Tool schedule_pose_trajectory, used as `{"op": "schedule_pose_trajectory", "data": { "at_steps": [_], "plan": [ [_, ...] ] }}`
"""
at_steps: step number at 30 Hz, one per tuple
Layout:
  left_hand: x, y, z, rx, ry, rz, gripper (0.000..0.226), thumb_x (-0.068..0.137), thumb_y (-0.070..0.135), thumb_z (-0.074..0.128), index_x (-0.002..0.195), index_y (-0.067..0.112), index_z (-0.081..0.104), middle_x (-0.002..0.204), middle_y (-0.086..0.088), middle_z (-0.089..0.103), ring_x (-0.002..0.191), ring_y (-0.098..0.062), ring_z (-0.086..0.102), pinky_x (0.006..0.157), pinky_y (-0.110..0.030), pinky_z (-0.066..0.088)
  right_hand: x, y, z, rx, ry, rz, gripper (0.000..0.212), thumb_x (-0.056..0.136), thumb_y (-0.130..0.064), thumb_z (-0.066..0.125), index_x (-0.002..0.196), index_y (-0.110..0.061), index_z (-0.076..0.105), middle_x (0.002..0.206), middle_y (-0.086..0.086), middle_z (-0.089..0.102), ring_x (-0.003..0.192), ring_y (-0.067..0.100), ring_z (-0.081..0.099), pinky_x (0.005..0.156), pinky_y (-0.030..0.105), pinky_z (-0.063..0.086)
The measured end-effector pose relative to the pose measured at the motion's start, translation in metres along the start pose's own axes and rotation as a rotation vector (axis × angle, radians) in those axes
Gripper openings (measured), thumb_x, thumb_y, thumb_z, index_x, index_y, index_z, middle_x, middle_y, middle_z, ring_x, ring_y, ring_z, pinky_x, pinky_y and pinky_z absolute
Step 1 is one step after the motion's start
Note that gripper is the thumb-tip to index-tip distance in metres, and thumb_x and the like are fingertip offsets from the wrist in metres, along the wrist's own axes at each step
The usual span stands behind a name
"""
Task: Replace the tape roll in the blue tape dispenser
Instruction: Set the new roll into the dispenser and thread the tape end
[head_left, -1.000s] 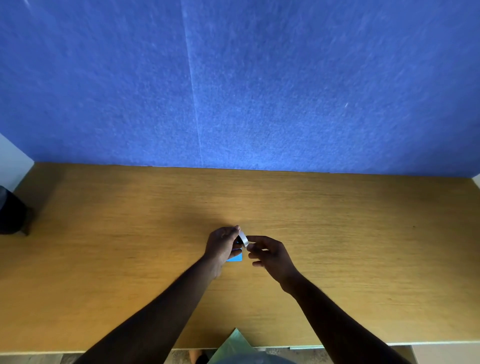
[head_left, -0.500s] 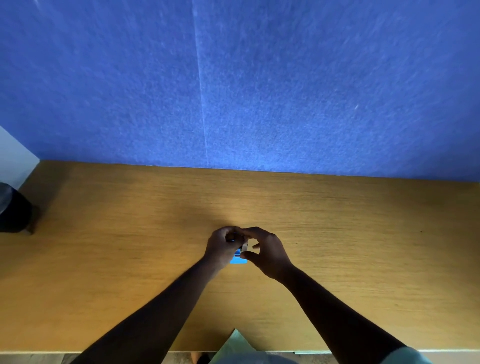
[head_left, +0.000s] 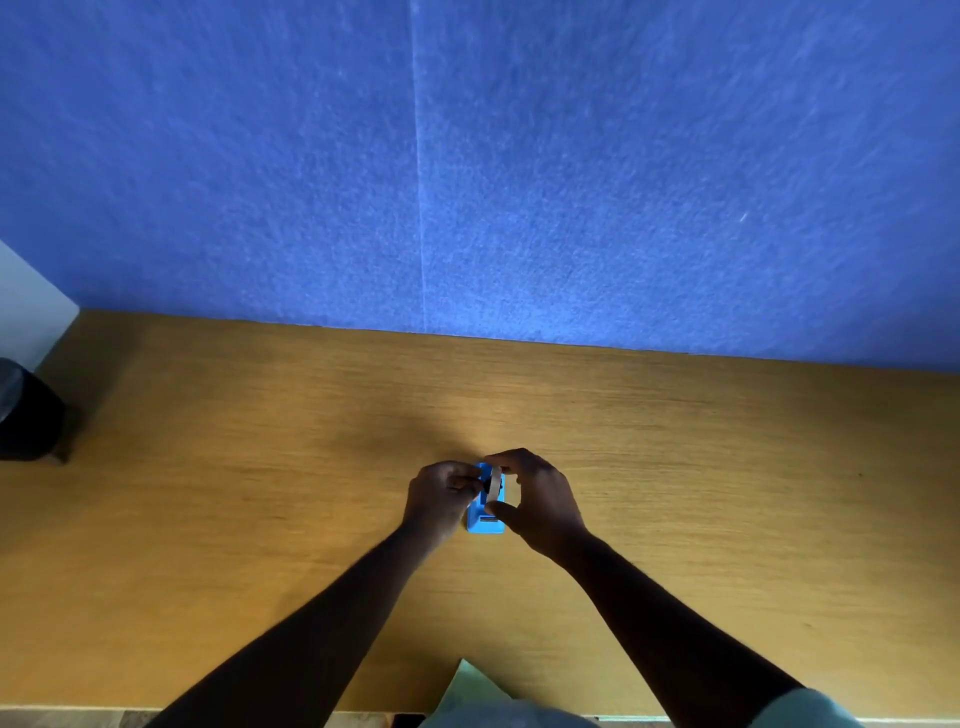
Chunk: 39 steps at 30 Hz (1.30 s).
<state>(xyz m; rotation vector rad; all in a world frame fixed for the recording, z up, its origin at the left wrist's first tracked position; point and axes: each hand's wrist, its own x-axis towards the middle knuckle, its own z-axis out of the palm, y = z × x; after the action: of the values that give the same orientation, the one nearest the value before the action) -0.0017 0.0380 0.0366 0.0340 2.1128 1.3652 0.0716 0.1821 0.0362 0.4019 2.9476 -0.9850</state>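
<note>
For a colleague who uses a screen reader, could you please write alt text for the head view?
Two bare hands work a tape roll into a small blue tape dispenser on a wooden desk, left hand and right hand closed around it. A blue felt panel rises behind.

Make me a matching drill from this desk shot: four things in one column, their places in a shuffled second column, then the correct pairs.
Things
1. blue tape dispenser
2. tape roll
3. black object
4. blue felt panel

Places
A. at the far left edge of the desk
B. upright behind the desk, filling the background
C. on the desk between the two hands
D. on top of the dispenser, at the fingertips of both hands

Pairs: 1-C, 2-D, 3-A, 4-B

The left hand and right hand both meet at the roll above the wooden desk.
</note>
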Motion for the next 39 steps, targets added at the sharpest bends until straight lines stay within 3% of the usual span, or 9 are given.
{"op": "schedule_pose_trajectory", "data": {
  "at_steps": [4,11,17,23,27,32,39],
  "plan": [
    [0.002,0.000,0.001,0.005,0.005,0.020,0.029,0.085,0.003,0.075,0.114,0.007,0.075,0.107,-0.007,0.079,0.100,-0.017,0.074,0.093,-0.041,0.061,0.007,0.002,0.001,-0.005,-0.006,0.013,0.056,0.073,-0.021,0.092,0.123,-0.026,0.067,0.118,-0.008,0.071,0.102,0.008,0.066,0.087,0.032,0.060],
    [0.009,0.000,0.001,0.000,0.002,0.045,0.026,0.083,0.008,0.079,0.109,0.013,0.078,0.100,0.001,0.080,0.094,-0.010,0.075,0.089,-0.041,0.063,0.016,0.003,0.002,0.028,-0.004,-0.005,0.058,0.074,-0.018,0.092,0.125,-0.025,0.067,0.122,-0.007,0.072,0.109,0.010,0.067,0.092,0.032,0.059],
    [0.014,0.002,-0.002,-0.122,-0.076,-0.030,0.041,0.089,-0.003,0.069,0.127,0.012,0.065,0.124,-0.004,0.068,0.118,-0.021,0.066,0.098,-0.045,0.059,0.009,0.004,-0.003,0.206,0.022,-0.016,0.059,0.079,-0.004,0.087,0.132,-0.019,0.066,0.127,-0.003,0.072,0.116,0.009,0.068,0.097,0.032,0.060],
    [0.014,0.006,-0.002,-0.123,-0.120,0.044,0.047,0.092,-0.003,0.066,0.137,0.012,0.059,0.131,-0.008,0.064,0.120,-0.027,0.065,0.095,-0.047,0.060,0.002,0.005,-0.008,0.397,0.031,0.002,0.062,0.086,0.015,0.071,0.140,-0.014,0.062,0.133,0.002,0.070,0.123,0.011,0.067,0.100,0.029,0.058],
    [0.012,0.004,-0.001,-0.042,-0.064,0.134,0.032,0.088,0.002,0.072,0.119,0.010,0.067,0.115,-0.005,0.071,0.111,-0.020,0.067,0.097,-0.043,0.058,0.001,0.007,-0.009,0.462,0.075,0.067,0.055,0.088,0.003,0.077,0.138,-0.013,0.061,0.134,0.002,0.068,0.122,0.013,0.067,0.100,0.034,0.059],
    [0.006,0.005,0.005,-0.040,-0.024,0.190,0.023,0.091,0.011,0.073,0.113,0.007,0.070,0.109,-0.006,0.074,0.105,-0.020,0.069,0.093,-0.038,0.059,-0.004,0.011,-0.008,0.359,0.128,0.058,0.022,0.086,-0.010,0.082,0.108,-0.012,0.076,0.098,-0.001,0.076,0.089,0.013,0.072,0.077,0.044,0.063],
    [0.000,0.000,0.008,0.016,-0.051,0.279,0.029,0.084,0.001,0.076,0.109,0.014,0.068,0.108,-0.001,0.073,0.104,-0.014,0.070,0.092,-0.036,0.060,-0.012,0.012,-0.006,0.332,0.177,0.027,0.026,0.088,-0.012,0.081,0.113,-0.019,0.078,0.103,-0.005,0.079,0.091,0.003,0.073,0.078,0.029,0.061]
  ]
}}
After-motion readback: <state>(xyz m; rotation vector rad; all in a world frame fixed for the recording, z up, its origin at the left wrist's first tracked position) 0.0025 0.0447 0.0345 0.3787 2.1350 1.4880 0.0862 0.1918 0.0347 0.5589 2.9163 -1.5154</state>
